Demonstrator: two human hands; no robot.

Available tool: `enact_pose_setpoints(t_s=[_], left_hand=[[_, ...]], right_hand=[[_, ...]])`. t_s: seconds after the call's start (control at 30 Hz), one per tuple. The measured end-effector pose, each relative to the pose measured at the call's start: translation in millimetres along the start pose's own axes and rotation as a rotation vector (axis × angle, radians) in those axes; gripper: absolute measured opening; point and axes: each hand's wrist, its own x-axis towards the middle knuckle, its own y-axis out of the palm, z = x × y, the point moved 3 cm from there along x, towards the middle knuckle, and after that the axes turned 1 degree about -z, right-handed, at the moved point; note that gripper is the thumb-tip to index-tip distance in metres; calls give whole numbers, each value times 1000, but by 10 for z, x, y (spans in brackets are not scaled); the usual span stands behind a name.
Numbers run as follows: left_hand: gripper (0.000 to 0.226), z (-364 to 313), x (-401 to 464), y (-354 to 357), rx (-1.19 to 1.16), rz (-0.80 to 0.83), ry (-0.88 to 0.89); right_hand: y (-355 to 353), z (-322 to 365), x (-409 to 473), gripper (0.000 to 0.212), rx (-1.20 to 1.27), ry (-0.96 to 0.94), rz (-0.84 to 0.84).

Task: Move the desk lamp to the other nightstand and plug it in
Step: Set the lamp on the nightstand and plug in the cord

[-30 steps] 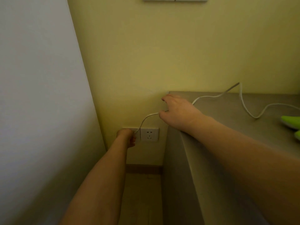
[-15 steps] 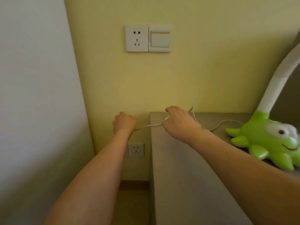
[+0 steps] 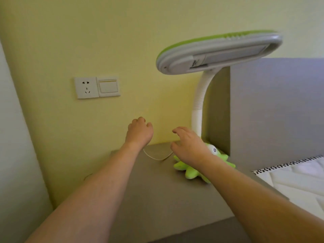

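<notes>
The desk lamp stands at the back right of the grey nightstand (image 3: 157, 193). It has a green octopus base (image 3: 191, 171), a white bendy neck (image 3: 198, 106) and a green-and-white head (image 3: 219, 51). Its white cord (image 3: 157, 157) lies in a loop on the top, between my hands. My right hand (image 3: 189, 146) hovers over the base with fingers spread, holding nothing. My left hand (image 3: 139, 132) is raised near the wall, left of the lamp, fingers curled away from me. Whether it holds the plug or cord is hidden.
A white wall socket (image 3: 86, 87) and light switch (image 3: 108, 86) sit on the yellow wall above the nightstand's left side. A grey headboard (image 3: 271, 111) and white bedding (image 3: 298, 178) border the right. A pale panel (image 3: 10, 137) closes in the left.
My left hand came up from the low wall socket beside the nightstand to above the tabletop. My right hand let go of the cord and moved right, over the lamp base. My view lifted.
</notes>
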Motion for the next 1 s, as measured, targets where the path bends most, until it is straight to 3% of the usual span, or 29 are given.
enact_pose_setpoints(t_s=[0.13,0.33,0.53,1.0], left_hand=[[41,-512,-149,288,11,162,76],[36,-830,-350,627,94,348,160],[41,-800,-346,662,149,353,146],[56,-742,-254,715,125,413,163]], right_hand=[[-283,-448,-107,55,-45,121,-4],[-366,-877,-244,59,-125,253,195],[-258,-944,-191,78,-114,266,304],[-226,-929,-52,72,-118,325,328]])
